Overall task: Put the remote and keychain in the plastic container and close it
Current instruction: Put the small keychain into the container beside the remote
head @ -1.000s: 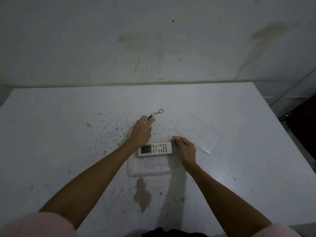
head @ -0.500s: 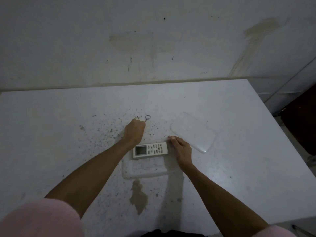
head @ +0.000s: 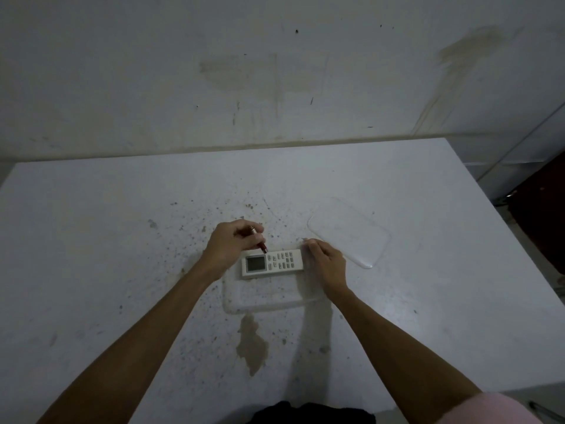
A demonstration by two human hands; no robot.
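A white remote [head: 273,263] with a small screen lies inside the clear plastic container [head: 269,298] at its far side. My left hand [head: 232,244] is closed around the dark red keychain [head: 262,247], whose tip sticks out just above the remote's left end. My right hand [head: 327,263] rests on the container's right rim beside the remote's right end, fingers curled on the edge. The clear lid [head: 350,235] lies flat on the table to the right of the container.
The white table [head: 122,240] is speckled with dark spots, and a brown stain [head: 252,344] lies in front of the container. A stained wall runs along the far edge. The table's right edge drops off by a dark object [head: 541,209].
My left hand closed over the keychain at the back and has brought it toward me, over the remote's left end. The right hand has stayed at the container's right rim.
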